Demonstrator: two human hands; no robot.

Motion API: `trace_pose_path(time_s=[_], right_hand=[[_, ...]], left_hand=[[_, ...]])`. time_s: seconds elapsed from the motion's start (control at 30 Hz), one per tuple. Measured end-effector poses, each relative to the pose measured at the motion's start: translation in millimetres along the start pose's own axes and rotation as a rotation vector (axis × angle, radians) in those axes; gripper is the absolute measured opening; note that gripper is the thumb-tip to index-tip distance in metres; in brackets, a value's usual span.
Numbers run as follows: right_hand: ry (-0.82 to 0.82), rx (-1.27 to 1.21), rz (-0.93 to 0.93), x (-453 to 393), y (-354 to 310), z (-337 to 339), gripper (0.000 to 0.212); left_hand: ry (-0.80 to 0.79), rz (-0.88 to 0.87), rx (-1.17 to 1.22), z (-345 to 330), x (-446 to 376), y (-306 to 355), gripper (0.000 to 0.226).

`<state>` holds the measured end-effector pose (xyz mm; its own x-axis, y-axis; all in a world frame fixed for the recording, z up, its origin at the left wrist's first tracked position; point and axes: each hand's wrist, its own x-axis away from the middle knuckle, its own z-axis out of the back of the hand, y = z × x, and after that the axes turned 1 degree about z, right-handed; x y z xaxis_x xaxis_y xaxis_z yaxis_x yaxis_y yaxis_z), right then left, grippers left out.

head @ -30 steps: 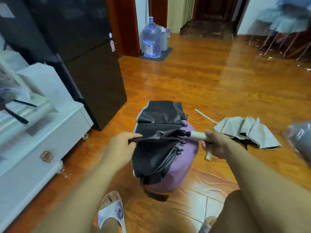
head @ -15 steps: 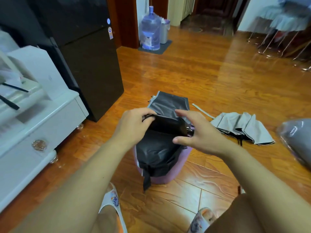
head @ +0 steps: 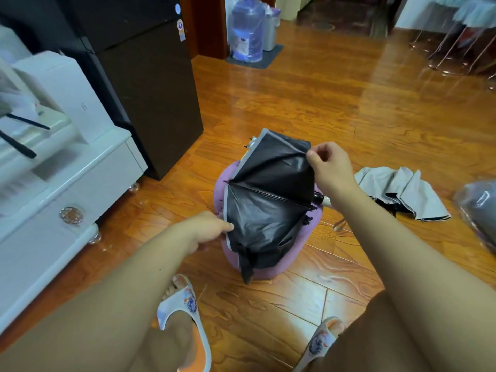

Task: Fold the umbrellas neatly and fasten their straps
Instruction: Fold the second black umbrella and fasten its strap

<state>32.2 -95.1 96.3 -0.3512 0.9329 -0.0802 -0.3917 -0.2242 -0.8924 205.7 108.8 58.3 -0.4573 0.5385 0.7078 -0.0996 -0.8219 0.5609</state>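
Head view: black umbrella (head: 268, 208) between 2 hands, left hand (head: 212, 228) and right hand (head: 331, 167) each pinching its canopy edge.

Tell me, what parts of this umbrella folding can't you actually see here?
- Handle of the black umbrella: head view, mostly behind the right hand and wrist.
- Fastening strap: not identifiable among the folds.
- Left hand fingertips: tucked under the canopy edge.
- Grey bundle: cut off by right edge, blurred.

A black-lined folding umbrella (head: 268, 200) lies half spread over a purple cushion; a grey fabric umbrella (head: 402, 194) lies crumpled on the floor beside it.
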Motion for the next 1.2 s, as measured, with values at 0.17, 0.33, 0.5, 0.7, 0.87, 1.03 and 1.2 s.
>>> trace_pose_path(time_s=[0.17, 0.33, 0.5, 0.7, 0.87, 1.03, 1.2], right_hand=[[0.054, 0.073, -0.037, 7.7, 0.0, 21.2, 0.032], [-0.185, 0.217, 0.146, 53.5, -23.0, 38.8, 0.012], [-0.547, 0.352, -0.136, 94.4, -22.1, 54.6, 0.011], [-0.638, 0.301, -0.142, 108.2, -10.7, 40.5, 0.066], [-0.425, 0.4, 0.105, 110.9, -8.6, 19.3, 0.07], [-0.238, 0.465, 0.234, 101.0, -13.1, 16.0, 0.046], [-0.172, 0.486, 0.372, 97.0, -14.0, 12.8, 0.017]], left_hand=[[0.006, 0.008, 0.082, -3.8, 8.6, 0.6, 0.014], [0.098, -0.26, 0.375, -0.6, 26.5, 9.5, 0.017], [0.16, -0.448, 0.371, 4.2, 45.3, 18.7, 0.027], [0.158, -0.425, 0.441, 5.7, 52.6, 31.5, 0.022], [0.1, -0.404, 0.63, 10.6, 58.8, 42.4, 0.01], [-0.024, -0.523, 0.584, 18.6, 72.1, 40.6, 0.045], [0.042, -0.667, 0.293, 21.3, 72.3, 32.1, 0.044]])
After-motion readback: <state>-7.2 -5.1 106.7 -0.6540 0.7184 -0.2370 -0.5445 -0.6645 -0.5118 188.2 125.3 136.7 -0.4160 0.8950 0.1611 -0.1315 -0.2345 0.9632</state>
